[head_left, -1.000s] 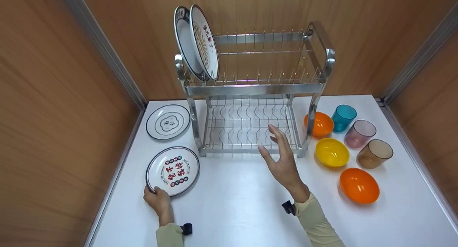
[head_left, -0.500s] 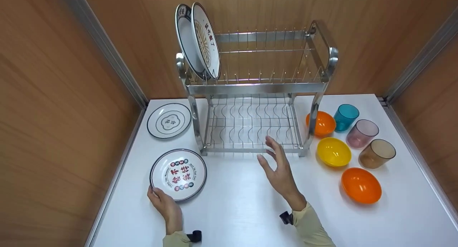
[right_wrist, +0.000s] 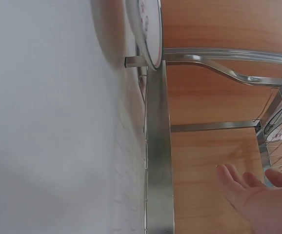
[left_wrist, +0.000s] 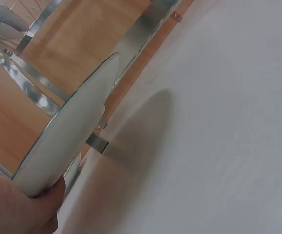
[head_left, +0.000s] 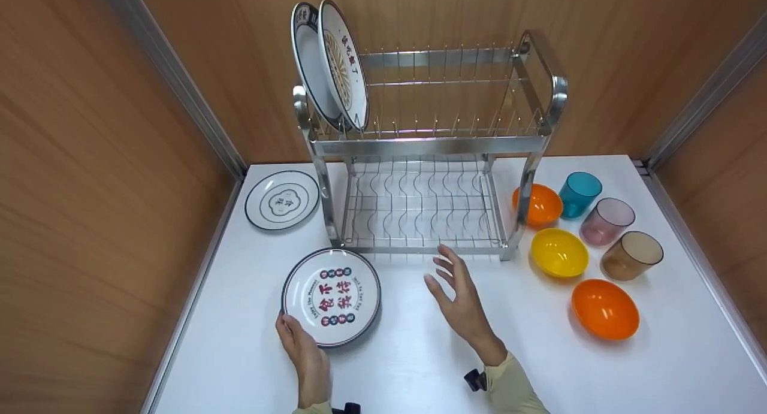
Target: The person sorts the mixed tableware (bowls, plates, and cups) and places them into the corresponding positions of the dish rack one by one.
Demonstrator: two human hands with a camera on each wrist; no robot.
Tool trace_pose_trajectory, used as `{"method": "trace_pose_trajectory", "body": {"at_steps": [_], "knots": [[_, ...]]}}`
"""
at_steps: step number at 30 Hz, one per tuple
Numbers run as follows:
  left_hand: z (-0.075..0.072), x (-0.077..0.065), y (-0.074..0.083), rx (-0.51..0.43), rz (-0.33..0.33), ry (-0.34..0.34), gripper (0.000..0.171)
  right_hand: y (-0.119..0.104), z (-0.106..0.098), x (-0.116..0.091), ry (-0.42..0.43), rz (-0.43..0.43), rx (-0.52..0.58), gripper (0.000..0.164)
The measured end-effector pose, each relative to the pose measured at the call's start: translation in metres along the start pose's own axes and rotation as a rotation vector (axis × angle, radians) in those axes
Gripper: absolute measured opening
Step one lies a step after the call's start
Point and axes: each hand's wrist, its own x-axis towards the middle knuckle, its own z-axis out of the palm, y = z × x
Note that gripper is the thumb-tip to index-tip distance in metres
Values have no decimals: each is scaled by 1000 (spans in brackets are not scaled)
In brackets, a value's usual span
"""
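My left hand (head_left: 304,357) grips the near-left rim of a white plate (head_left: 331,297) with red lettering and a dark double rim line. In the left wrist view the plate (left_wrist: 65,134) is edge-on, raised off the table with its shadow below, thumb and fingers pinching its edge. To the plate's right, my right hand (head_left: 464,306) hovers with fingers spread and loosely bent, holding nothing. Ahead of it stands a two-tier metal dish rack (head_left: 428,146). Two plates, one with a gold pattern (head_left: 341,66), stand upright at the left of its upper tier.
A smaller white plate (head_left: 282,201) lies flat left of the rack. On the right are a small orange bowl (head_left: 542,205), a yellow bowl (head_left: 559,253), a larger orange bowl (head_left: 605,309), and teal (head_left: 580,195), pink (head_left: 607,222) and brown (head_left: 631,256) cups. Wooden panels enclose the white table.
My left hand has lifted the lettered plate and carried it to the right, toward the right hand. The right hand has drawn back slightly toward me, still holding nothing.
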Motion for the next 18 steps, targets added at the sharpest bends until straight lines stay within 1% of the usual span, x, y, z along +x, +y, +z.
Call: {"method": "trace_pose_trajectory", "body": {"at_steps": [2, 6, 13, 15, 18], "knots": [[5, -8, 1, 11, -16, -17, 58, 2, 3, -3, -8, 9, 6, 60], [16, -23, 4, 6, -21, -63, 56, 3, 8, -8, -21, 45, 16, 62], [34, -41, 5, 38, -19, -150, 58, 3, 16, -14, -93, 144, 33, 69], [39, -45, 4, 34, -13, -176, 55, 10, 19, -15, -107, 171, 29, 71], [47, -52, 4, 55, -9, -197, 54, 25, 23, -18, -111, 168, 12, 71]]}}
